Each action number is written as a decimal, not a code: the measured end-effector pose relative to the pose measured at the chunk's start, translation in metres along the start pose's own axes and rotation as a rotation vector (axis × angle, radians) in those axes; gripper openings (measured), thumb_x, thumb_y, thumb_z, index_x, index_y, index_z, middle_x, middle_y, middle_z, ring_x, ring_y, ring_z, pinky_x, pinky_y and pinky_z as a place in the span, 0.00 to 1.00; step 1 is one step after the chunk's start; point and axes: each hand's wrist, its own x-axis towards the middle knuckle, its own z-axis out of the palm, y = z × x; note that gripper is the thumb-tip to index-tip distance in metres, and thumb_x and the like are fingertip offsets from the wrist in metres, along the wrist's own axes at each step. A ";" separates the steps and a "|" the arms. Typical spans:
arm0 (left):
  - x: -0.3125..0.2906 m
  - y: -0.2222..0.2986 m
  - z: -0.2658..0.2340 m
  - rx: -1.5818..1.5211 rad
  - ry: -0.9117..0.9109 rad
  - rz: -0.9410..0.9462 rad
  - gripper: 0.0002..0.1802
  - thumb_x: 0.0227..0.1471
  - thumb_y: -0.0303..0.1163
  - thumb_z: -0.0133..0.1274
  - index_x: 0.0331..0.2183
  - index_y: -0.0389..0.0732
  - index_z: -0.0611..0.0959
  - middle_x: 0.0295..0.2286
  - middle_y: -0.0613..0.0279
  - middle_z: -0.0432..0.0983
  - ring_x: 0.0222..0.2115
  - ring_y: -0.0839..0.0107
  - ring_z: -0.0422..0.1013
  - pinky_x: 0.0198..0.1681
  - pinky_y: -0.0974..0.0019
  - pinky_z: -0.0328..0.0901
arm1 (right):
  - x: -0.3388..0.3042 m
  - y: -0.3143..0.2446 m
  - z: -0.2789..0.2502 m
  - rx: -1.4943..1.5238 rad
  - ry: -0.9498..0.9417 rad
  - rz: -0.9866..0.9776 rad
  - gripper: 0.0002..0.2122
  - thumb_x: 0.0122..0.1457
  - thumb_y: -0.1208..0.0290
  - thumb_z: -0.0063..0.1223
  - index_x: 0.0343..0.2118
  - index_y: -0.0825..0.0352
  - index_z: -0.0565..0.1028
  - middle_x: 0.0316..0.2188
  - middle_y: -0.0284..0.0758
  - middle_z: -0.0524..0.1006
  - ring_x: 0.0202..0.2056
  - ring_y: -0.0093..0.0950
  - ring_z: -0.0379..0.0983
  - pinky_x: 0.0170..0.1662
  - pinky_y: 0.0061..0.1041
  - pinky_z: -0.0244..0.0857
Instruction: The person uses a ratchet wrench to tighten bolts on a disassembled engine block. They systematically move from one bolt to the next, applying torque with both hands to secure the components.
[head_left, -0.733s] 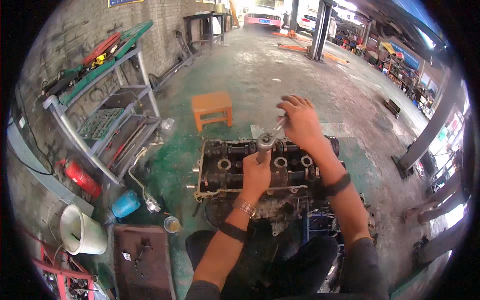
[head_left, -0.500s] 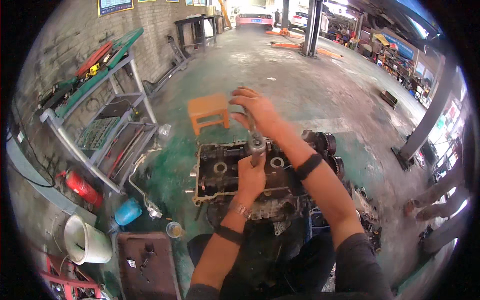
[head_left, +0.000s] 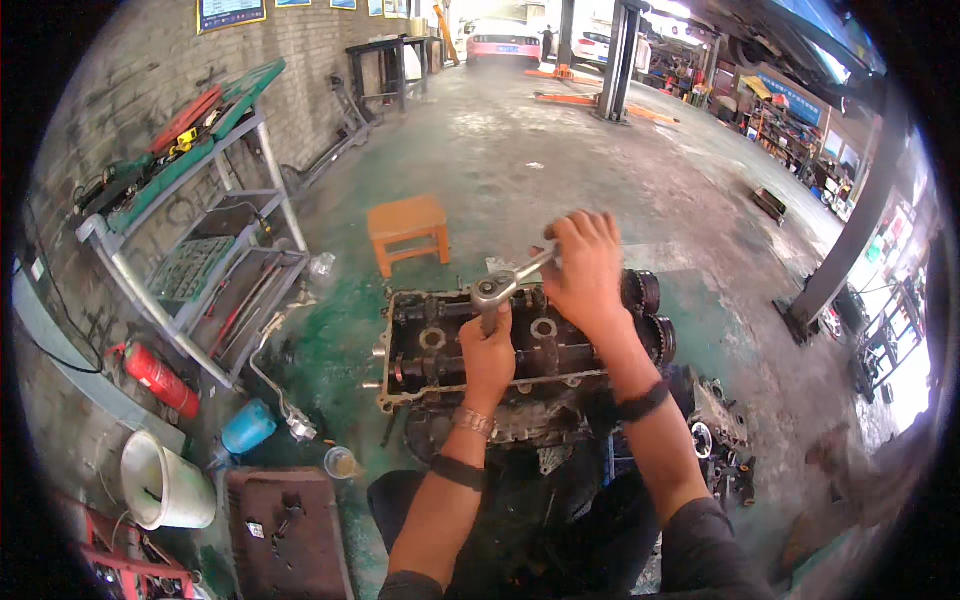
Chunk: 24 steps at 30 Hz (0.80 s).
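A silver ratchet wrench [head_left: 522, 275] stands over a dark, oily engine [head_left: 412, 362] with its top open. Just below the ratchet's round head, my left hand [head_left: 488, 352] is closed around the upright shaft. My right hand [head_left: 590, 268] is at the far end of the handle, its fingers curled over it; the palm side is hidden. The handle points away and to the right. Two round openings show in the engine's top, and toothed gears [head_left: 660, 340] sit at its right end. The shaft's lower end is hidden by my left hand.
An orange stool [head_left: 408, 232] stands beyond the engine. Left are a tool cart [head_left: 185, 235], a fire extinguisher [head_left: 160, 380], a blue container [head_left: 248, 428], a white bucket [head_left: 165, 485] and a brown tray [head_left: 290, 535]. Loose engine parts [head_left: 718, 420] lie right; a lift post [head_left: 840, 220] rises beyond.
The ratchet handle has swung to the right, with my right hand moving right and toward me. My left hand stays around the shaft. The view has shifted slightly.
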 end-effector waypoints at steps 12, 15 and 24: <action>-0.007 0.006 0.004 0.093 0.041 0.152 0.16 0.63 0.33 0.52 0.25 0.35 0.74 0.17 0.65 0.67 0.20 0.74 0.62 0.25 0.62 0.57 | -0.107 -0.095 -0.163 0.201 -0.405 -0.224 0.26 0.49 0.70 0.64 0.53 0.70 0.76 0.52 0.58 0.74 0.25 0.30 0.79 0.26 0.26 0.74; -0.012 0.016 0.009 0.250 0.151 0.182 0.18 0.65 0.39 0.54 0.27 0.36 0.75 0.19 0.62 0.71 0.20 0.70 0.64 0.27 0.60 0.60 | -0.110 -0.098 -0.163 0.195 -0.416 -0.184 0.25 0.49 0.72 0.62 0.54 0.70 0.76 0.52 0.58 0.73 0.24 0.29 0.79 0.25 0.26 0.74; -0.021 0.030 0.031 -0.022 0.327 0.241 0.07 0.55 0.19 0.51 0.24 0.31 0.74 0.17 0.66 0.64 0.22 0.79 0.57 0.25 0.68 0.55 | -0.096 -0.075 -0.163 0.142 -0.449 -0.163 0.28 0.47 0.74 0.59 0.56 0.69 0.75 0.56 0.51 0.73 0.32 0.32 0.81 0.32 0.29 0.76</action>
